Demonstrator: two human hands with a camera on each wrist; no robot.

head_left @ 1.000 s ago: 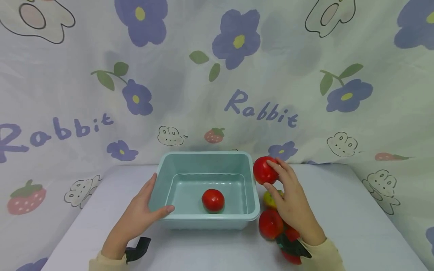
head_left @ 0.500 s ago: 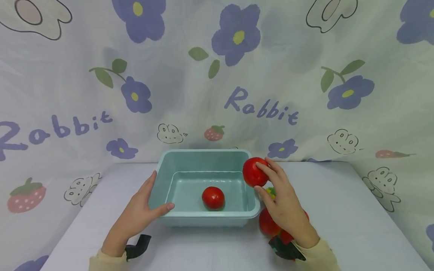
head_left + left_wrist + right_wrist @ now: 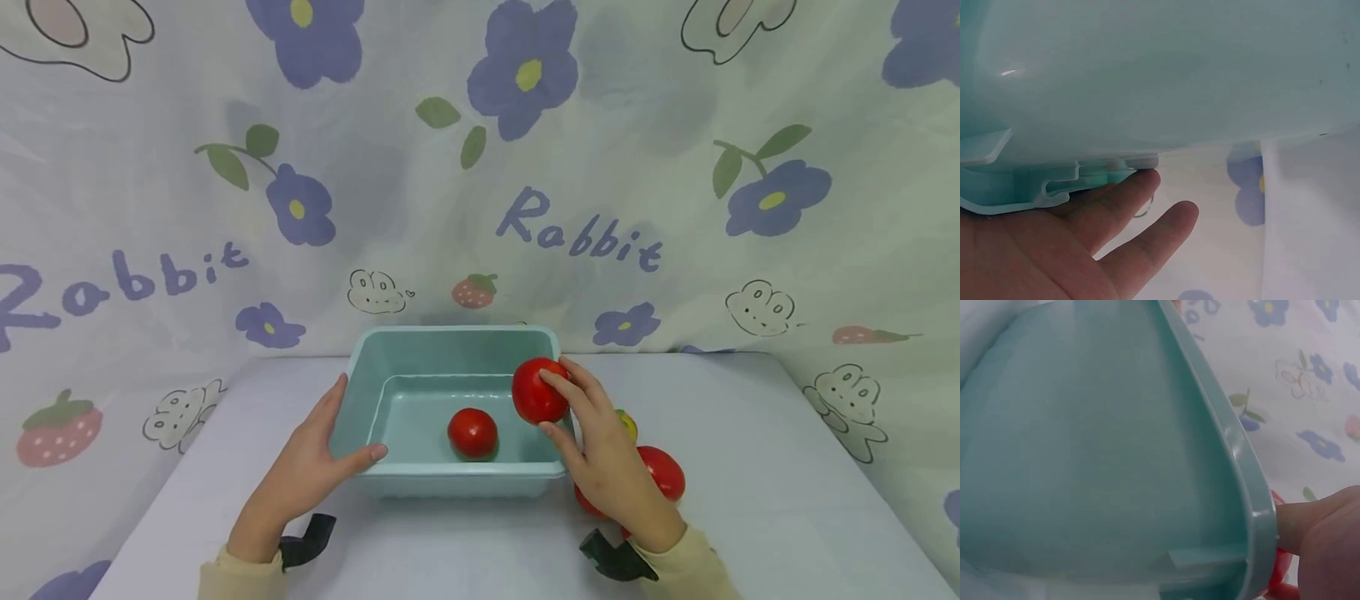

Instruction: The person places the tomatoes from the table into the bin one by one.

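A light teal plastic bin (image 3: 457, 469) stands on the white table. One red tomato (image 3: 473, 433) lies on its floor, right of the middle. My left hand (image 3: 303, 467) holds the bin at its front left corner, thumb over the rim and fingers along the outer left wall. Those fingers (image 3: 1141, 237) show below the rim in the left wrist view. My right hand (image 3: 603, 458) grips a second red tomato (image 3: 537, 392) between thumb and fingers, over the bin's right part. In the right wrist view the bin's wall (image 3: 1110, 444) hides most of that tomato.
Right of the bin, partly behind my right hand, lie several fruits: a red round one (image 3: 662, 473) and a yellow-green one (image 3: 628, 423) among them. A patterned cloth (image 3: 420, 208) hangs behind the table (image 3: 765, 500).
My right hand has carried its tomato leftward, from outside the bin's right wall to over the bin. More of the fruits on the right shows now. The left hand stays on the bin.
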